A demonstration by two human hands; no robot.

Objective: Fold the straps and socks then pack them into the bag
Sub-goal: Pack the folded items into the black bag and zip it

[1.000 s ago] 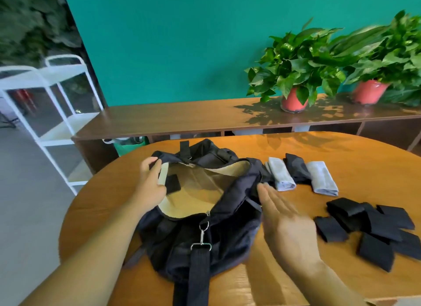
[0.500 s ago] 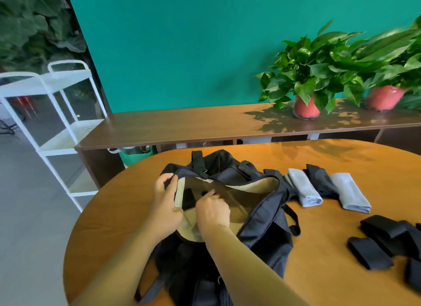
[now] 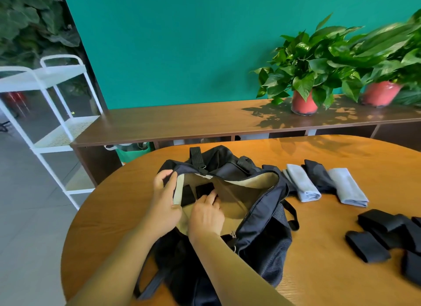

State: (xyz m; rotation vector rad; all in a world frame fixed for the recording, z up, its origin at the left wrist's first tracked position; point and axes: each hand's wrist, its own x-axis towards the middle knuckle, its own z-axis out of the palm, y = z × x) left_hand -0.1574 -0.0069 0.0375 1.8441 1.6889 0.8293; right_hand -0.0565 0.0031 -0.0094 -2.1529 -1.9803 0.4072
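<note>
Since one second earlier the right hand (image 3: pixel 206 214) has moved from above the table beside the bag into the bag's open mouth, and the view has shifted so that the strap pile now sits at the right edge. The dark bag (image 3: pixel 262 214) lies at the centre of the frame on the round wooden table (image 3: pixel 330 283), unzipped, with its tan lining (image 3: pixel 241 191) exposed. The left hand (image 3: pixel 165 198) grips the left rim of the opening, fingers curled over the edge and thumb along the lining, holding it open. The right hand's bent fingers lie on the near edge of a folded black strap (image 3: pixel 205 188) inside the bag; whether they pinch it or only rest on it cannot be told. A second folded black strap (image 3: pixel 188 197) lies just beside the first, against the left wall of the lining. To the right of the bag, on the table, lie two folded light grey socks (image 3: pixel 303 183) with a folded dark sock (image 3: pixel 319 175) between them. At the lower right, well apart from the bag, is a pile of folded black straps (image 3: pixel 376 222). Behind the table stands a brown sideboard (image 3: pixel 182 123) bearing two potted plants (image 3: pixel 305 77); a white shelf rack (image 3: pixel 57 132) stands at the left of the frame.
</note>
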